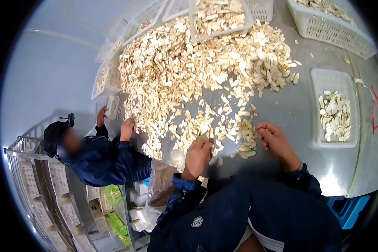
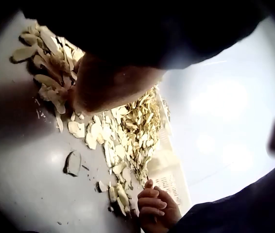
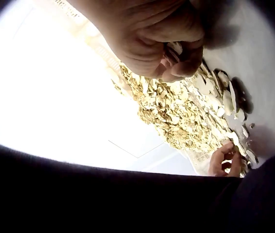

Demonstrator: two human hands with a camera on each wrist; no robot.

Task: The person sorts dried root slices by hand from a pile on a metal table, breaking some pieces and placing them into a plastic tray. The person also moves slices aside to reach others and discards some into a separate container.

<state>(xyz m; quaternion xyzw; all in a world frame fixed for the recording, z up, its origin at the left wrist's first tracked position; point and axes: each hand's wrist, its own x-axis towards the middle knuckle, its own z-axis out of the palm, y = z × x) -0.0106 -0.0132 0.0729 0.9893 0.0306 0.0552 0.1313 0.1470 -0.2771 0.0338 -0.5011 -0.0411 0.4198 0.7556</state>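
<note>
Pale dried slices (image 1: pixel 168 71) are heaped over the metal table, with a looser scatter of slices (image 1: pixel 197 126) in front. My left hand (image 1: pixel 198 157) is at the near edge of this scatter, knuckles up and fingers bent down. In the left wrist view its fingertips reach in among slices (image 2: pixel 55 90), mostly hidden behind the hand; I cannot tell whether they grip one. My right hand (image 1: pixel 276 143) is just right of the scatter with curled fingers. The right wrist view shows it holding a pale slice (image 3: pixel 175 47) between its fingers and palm.
A white tray (image 1: pixel 316 109) with some slices stands on the right. White baskets of slices, one a perforated basket (image 1: pixel 332 34), line the far side. Another person (image 1: pixel 109 164) works at the left, hands by the heap. A clear plastic bag (image 1: pixel 159 185) hangs at the near edge.
</note>
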